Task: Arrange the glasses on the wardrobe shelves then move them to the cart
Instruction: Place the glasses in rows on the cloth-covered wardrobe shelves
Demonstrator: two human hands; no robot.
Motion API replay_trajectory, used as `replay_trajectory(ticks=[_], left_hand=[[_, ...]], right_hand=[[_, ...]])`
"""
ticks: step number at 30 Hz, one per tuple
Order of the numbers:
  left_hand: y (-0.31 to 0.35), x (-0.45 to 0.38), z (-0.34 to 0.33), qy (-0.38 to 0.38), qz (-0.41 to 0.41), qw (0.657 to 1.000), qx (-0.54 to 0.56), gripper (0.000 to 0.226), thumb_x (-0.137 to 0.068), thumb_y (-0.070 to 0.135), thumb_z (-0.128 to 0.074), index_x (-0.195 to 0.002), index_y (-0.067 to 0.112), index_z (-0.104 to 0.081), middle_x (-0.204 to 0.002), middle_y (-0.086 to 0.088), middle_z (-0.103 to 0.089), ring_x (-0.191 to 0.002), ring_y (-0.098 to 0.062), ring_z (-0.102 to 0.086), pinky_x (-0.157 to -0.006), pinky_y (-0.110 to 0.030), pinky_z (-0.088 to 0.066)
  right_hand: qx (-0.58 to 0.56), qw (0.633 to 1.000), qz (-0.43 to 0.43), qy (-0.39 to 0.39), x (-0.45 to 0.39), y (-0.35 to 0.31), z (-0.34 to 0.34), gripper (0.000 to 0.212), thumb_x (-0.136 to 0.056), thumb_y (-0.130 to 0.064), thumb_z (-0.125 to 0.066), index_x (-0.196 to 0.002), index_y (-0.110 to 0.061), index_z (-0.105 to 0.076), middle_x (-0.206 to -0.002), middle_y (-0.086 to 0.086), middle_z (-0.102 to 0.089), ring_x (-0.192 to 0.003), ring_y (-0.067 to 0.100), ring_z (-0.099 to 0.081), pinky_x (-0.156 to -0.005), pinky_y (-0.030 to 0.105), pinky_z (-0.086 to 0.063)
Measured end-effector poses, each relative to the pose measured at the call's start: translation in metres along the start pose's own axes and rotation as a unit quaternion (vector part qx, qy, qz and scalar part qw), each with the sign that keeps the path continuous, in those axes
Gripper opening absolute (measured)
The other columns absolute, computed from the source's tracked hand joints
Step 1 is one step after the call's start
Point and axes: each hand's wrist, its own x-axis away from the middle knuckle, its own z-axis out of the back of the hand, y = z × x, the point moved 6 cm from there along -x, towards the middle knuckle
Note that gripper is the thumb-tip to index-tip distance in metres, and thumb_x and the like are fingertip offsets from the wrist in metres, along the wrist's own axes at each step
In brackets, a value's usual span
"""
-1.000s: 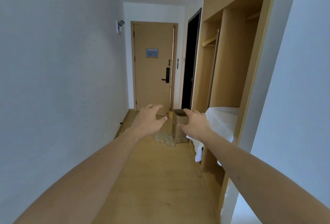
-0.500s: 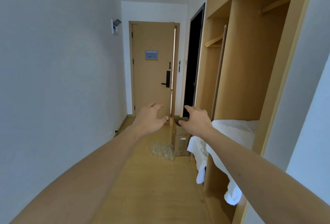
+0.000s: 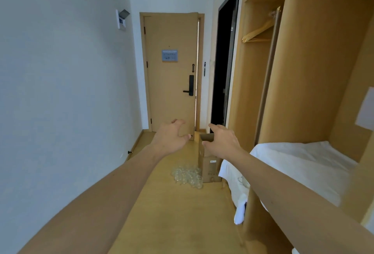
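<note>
Both arms reach forward at chest height down a narrow hallway. The left hand [image 3: 172, 137] is held out with its fingers loosely curled and spread, thumb apart from them, and it holds and touches nothing. The right hand [image 3: 222, 142] is likewise out in the air, its fingers slightly bent and spread, the forefinger pointing ahead, and it also grips nothing.

The glasses [image 3: 187, 175] sit in a clear cluster on the wooden floor [image 3: 172, 213], well beyond the hands, right against the left side of an upright cardboard box [image 3: 208, 169]. The box stands at the near end of the wardrobe [image 3: 303, 71] on the right wall. A white cloth [image 3: 299, 164] covers the wardrobe's lower shelf and hangs over its front edge. A wooden hanger [image 3: 258, 33] hangs in the far compartment. A closed door [image 3: 172, 71] ends the hallway.
</note>
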Motion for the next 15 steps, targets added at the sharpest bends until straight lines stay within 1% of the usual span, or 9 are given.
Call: replay_trajectory(ticks=[1, 3, 6, 9, 10, 12, 15], left_hand=[[-0.010, -0.015, 0.000, 0.001, -0.006, 1.000, -0.002, 0.059, -0.096, 0.039, -0.063, -0.150, 0.021, -0.045, -0.147, -0.003, -0.051, -0.101, -0.020, -0.059, -0.087, -0.024, -0.037], [-0.030, -0.047, 0.002, -0.002, -0.014, 1.000, -0.002, 0.059, -0.096, 0.038, -0.063, -0.150, 0.021, -0.045, -0.147, -0.004, -0.052, -0.108, -0.022, -0.059, -0.090, -0.026, -0.041], [-0.062, -0.094, 0.008, -0.002, -0.014, 1.000, -0.002, 0.059, -0.096, 0.040, -0.062, -0.150, 0.024, -0.044, -0.146, -0.004, -0.052, -0.110, -0.022, -0.058, -0.089, -0.028, -0.043], [-0.092, -0.137, 0.013, -0.007, -0.018, 1.000, 0.002, 0.060, -0.096, 0.040, -0.063, -0.151, 0.025, -0.044, -0.154, -0.005, -0.043, -0.133, -0.026, -0.047, -0.103, -0.033, -0.040], [-0.103, -0.150, 0.014, -0.008, -0.019, 1.000, 0.005, 0.060, -0.096, 0.040, -0.063, -0.151, 0.024, -0.044, -0.155, -0.005, -0.042, -0.136, -0.026, -0.044, -0.107, -0.035, -0.039], [-0.122, -0.173, 0.015, -0.007, -0.018, 1.000, 0.013, 0.059, -0.096, 0.039, -0.063, -0.150, 0.024, -0.045, -0.155, -0.004, -0.042, -0.139, -0.026, -0.041, -0.112, -0.040, -0.039], [-0.148, -0.205, 0.011, -0.008, -0.018, 1.000, 0.019, 0.059, -0.096, 0.039, -0.064, -0.149, 0.023, -0.045, -0.154, -0.003, -0.043, -0.140, -0.026, -0.040, -0.113, -0.041, -0.038]], right_hand=[[-0.002, 1.000, -0.001, 0.002, -0.015, -0.003, -0.006, 0.065, -0.094, -0.042, -0.062, -0.151, -0.022, -0.040, -0.144, 0.006, -0.050, -0.132, 0.034, -0.041, -0.098, 0.044, -0.048], [-0.005, 1.000, -0.007, 0.008, -0.047, -0.011, -0.017, 0.060, -0.094, -0.042, -0.062, -0.147, -0.022, -0.043, -0.142, 0.006, -0.051, -0.131, 0.034, -0.042, -0.098, 0.044, -0.047], [-0.003, 1.000, -0.015, 0.010, -0.095, -0.025, -0.031, 0.060, -0.094, -0.043, -0.062, -0.147, -0.023, -0.043, -0.142, 0.006, -0.051, -0.132, 0.033, -0.042, -0.102, 0.045, -0.047], [0.005, 1.000, -0.026, 0.012, -0.139, -0.039, -0.044, 0.067, -0.095, -0.044, -0.062, -0.153, -0.022, -0.037, -0.147, 0.005, -0.049, -0.135, 0.033, -0.041, -0.105, 0.045, -0.045], [0.007, 0.999, -0.029, 0.014, -0.153, -0.043, -0.049, 0.066, -0.095, -0.044, -0.062, -0.152, -0.021, -0.038, -0.147, 0.006, -0.049, -0.134, 0.034, -0.041, -0.104, 0.045, -0.045], [0.010, 0.999, -0.034, 0.018, -0.177, -0.049, -0.058, 0.063, -0.094, -0.044, -0.063, -0.149, -0.020, -0.041, -0.146, 0.006, -0.049, -0.133, 0.035, -0.041, -0.103, 0.045, -0.045], [0.021, 0.999, -0.041, 0.015, -0.210, -0.054, -0.075, 0.067, -0.095, -0.045, -0.062, -0.153, -0.022, -0.037, -0.150, 0.006, -0.047, -0.135, 0.036, -0.038, -0.104, 0.046, -0.043]])
